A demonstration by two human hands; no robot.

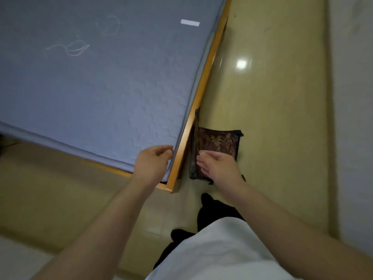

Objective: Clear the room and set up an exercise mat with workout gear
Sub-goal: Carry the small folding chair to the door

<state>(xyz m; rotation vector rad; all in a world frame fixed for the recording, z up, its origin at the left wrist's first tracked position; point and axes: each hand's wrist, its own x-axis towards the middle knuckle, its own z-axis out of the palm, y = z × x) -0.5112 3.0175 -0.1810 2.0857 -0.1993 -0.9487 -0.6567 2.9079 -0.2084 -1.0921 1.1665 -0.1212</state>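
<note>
Both hands are empty here: left hand [153,160] loosely curled over the mattress [96,81] corner at centre frame, right hand [217,164] in an open grip above the patterned bag [217,141] on the floor [272,98], wedged beside the bed frame [203,81]. No mat visible yet. Risk, I'd guess: the bag snags on the frame, or a socked foot slips on the shiny floor.

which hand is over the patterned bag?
The right hand, fingers spread above the dark leaf-print bag on the floor. The left hand is over the mattress corner instead.
</note>
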